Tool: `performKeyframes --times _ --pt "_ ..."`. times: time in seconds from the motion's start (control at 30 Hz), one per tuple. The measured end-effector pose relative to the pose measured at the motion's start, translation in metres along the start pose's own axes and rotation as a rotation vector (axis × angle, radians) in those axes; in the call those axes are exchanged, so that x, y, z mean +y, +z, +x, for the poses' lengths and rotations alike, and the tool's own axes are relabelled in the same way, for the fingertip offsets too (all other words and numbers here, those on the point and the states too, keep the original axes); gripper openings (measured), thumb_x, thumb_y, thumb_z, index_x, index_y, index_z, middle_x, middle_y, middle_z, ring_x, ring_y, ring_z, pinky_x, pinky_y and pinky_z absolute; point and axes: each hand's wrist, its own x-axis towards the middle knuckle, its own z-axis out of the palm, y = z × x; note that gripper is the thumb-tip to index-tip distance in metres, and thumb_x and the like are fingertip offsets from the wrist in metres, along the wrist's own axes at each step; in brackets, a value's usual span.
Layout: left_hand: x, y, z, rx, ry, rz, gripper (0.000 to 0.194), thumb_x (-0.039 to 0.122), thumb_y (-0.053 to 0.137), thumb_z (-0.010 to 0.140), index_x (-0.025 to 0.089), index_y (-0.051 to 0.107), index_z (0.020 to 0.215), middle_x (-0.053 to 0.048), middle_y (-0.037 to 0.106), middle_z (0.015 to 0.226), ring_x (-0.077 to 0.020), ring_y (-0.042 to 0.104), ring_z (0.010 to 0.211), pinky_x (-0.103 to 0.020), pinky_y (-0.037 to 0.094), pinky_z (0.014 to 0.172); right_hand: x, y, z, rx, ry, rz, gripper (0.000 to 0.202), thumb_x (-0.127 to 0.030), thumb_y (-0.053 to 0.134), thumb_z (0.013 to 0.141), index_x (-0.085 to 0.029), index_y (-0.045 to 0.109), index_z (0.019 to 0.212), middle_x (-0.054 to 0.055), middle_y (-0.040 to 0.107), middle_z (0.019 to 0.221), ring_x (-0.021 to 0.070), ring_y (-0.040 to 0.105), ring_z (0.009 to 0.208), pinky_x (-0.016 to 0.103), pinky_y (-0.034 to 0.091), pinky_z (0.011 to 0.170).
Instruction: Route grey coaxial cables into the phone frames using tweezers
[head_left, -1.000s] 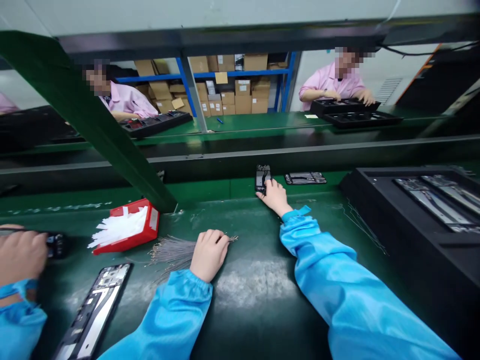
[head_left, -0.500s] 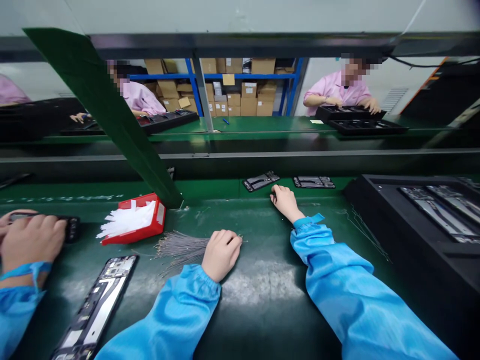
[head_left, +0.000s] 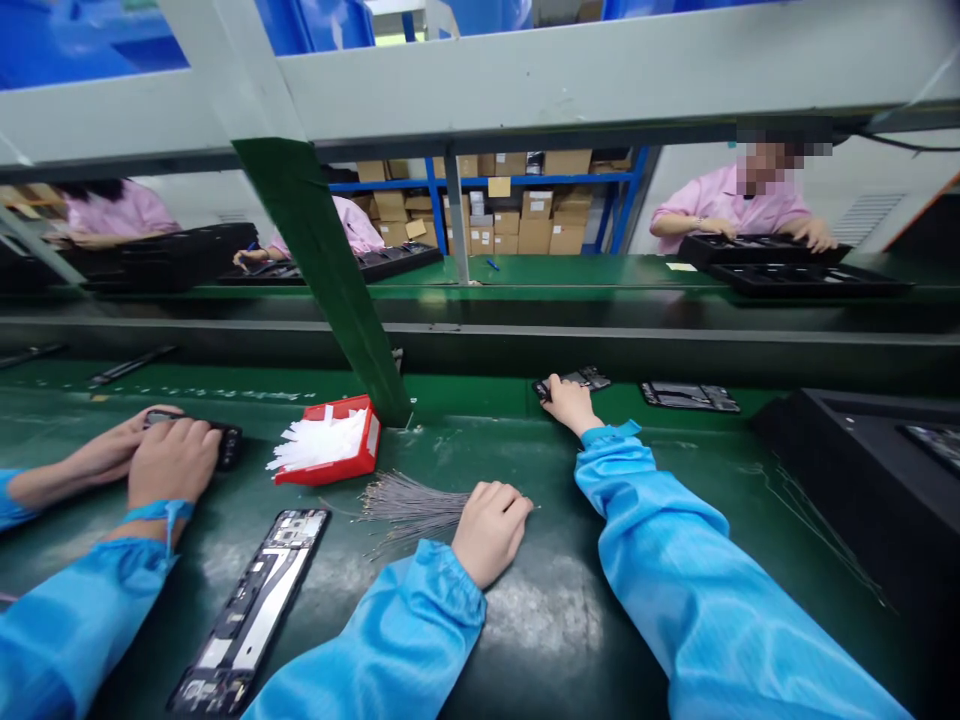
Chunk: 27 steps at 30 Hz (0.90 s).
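Observation:
My left hand (head_left: 493, 532) is closed round the right end of a bundle of thin grey wires (head_left: 415, 503) that fans out to the left on the green bench. Farther forward, my right hand (head_left: 569, 404) pinches the left end of an opened phone (head_left: 589, 378) at the back of the bench. A second opened phone (head_left: 690, 396) lies just to the right of it. Nearer to me, left of my left sleeve, a larger opened phone (head_left: 251, 610) rests at a slant with its inside parts showing.
A red bin (head_left: 367, 445) of white strips stands beside a slanted green post (head_left: 330, 270). A co-worker's hands (head_left: 174, 462) hold a phone at the left. A black foam tray (head_left: 862, 480) fills the right side. People in pink sit across the bench.
The view has turned to the left, so the bench things appear farther right. My right hand has reached the left phone at the back and gripped its end. My left hand stays on the wires.

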Motion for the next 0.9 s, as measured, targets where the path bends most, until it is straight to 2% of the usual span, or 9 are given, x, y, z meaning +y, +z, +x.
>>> performKeyframes --times 0.13,0.23,0.3,0.4,0.5,0.6,0.7,0.9 --pt "0.0 -0.001 0.001 0.015 -0.015 -0.005 0.016 0.012 0.041 0.083 0.019 0.056 0.086 -0.003 0.054 0.076 -0.0154 0.047 0.073 -0.03 0.037 0.068 0.014 -0.015 -0.001 -0.003 -0.033 0.009 0.035 -0.033 0.053 0.075 -0.014 0.045 0.103 0.013 0.063 0.089 0.0261 0.058 0.084 0.033 0.034 0.069" --pt "0.0 -0.001 0.002 0.016 -0.02 0.002 0.014 0.014 0.042 0.083 0.019 0.055 0.081 -0.002 0.053 0.075 -0.0151 0.046 0.072 -0.03 0.036 0.067 0.027 -0.025 -0.027 0.004 -0.101 0.021 0.031 -0.034 0.051 0.075 -0.016 0.045 0.099 0.01 0.063 0.087 0.0245 0.058 0.083 0.031 0.033 0.069" --pt "0.0 -0.001 0.002 0.009 -0.02 0.013 0.013 0.016 0.043 0.083 0.018 0.055 0.078 -0.002 0.053 0.074 -0.0151 0.045 0.072 -0.03 0.036 0.067 0.034 -0.029 -0.059 -0.007 -0.165 0.027 0.028 -0.033 0.053 0.073 -0.016 0.048 0.094 0.009 0.063 0.086 0.0242 0.058 0.083 0.031 0.033 0.071" --pt "0.001 -0.002 0.002 -0.002 -0.015 0.026 0.014 0.02 0.043 0.085 0.018 0.055 0.076 -0.002 0.053 0.074 -0.0153 0.045 0.072 -0.03 0.035 0.067 0.034 -0.031 -0.12 -0.033 -0.246 0.046 0.025 -0.034 0.055 0.073 -0.016 0.05 0.09 0.009 0.062 0.086 0.0247 0.056 0.086 0.033 0.034 0.073" --pt "0.007 -0.004 0.002 -0.024 -0.01 0.022 0.015 0.021 0.043 0.085 0.018 0.056 0.077 -0.002 0.053 0.075 -0.0153 0.045 0.073 -0.029 0.035 0.067 0.021 -0.033 -0.181 -0.031 -0.38 0.123 0.022 -0.038 0.055 0.076 -0.019 0.053 0.086 0.009 0.061 0.082 0.0254 0.055 0.081 0.036 0.036 0.071" --pt "0.014 -0.006 0.001 -0.058 0.011 0.007 0.018 0.022 0.042 0.086 0.018 0.056 0.077 -0.002 0.054 0.074 -0.0153 0.045 0.072 -0.029 0.035 0.067 0.001 -0.036 -0.223 0.006 -0.526 0.229 0.017 -0.039 0.054 0.079 -0.023 0.055 0.085 0.008 0.06 0.079 0.0261 0.054 0.078 0.038 0.037 0.067" --pt "0.02 -0.008 -0.001 -0.114 0.041 -0.007 0.02 0.023 0.04 0.087 0.017 0.055 0.076 -0.002 0.053 0.073 -0.0154 0.046 0.072 -0.029 0.035 0.067 -0.013 -0.038 -0.237 0.007 -0.535 0.278 0.018 -0.039 0.054 0.08 -0.022 0.055 0.084 0.008 0.06 0.077 0.0254 0.054 0.075 0.038 0.038 0.065" --pt "0.023 -0.009 -0.006 -0.221 0.05 0.011 0.019 0.021 0.04 0.086 0.018 0.055 0.074 -0.001 0.052 0.072 -0.0147 0.046 0.07 -0.028 0.035 0.066 -0.02 -0.037 -0.234 0.013 -0.43 0.404 0.02 -0.036 0.052 0.082 -0.016 0.056 0.082 0.007 0.061 0.074 0.0211 0.055 0.07 0.034 0.039 0.064"
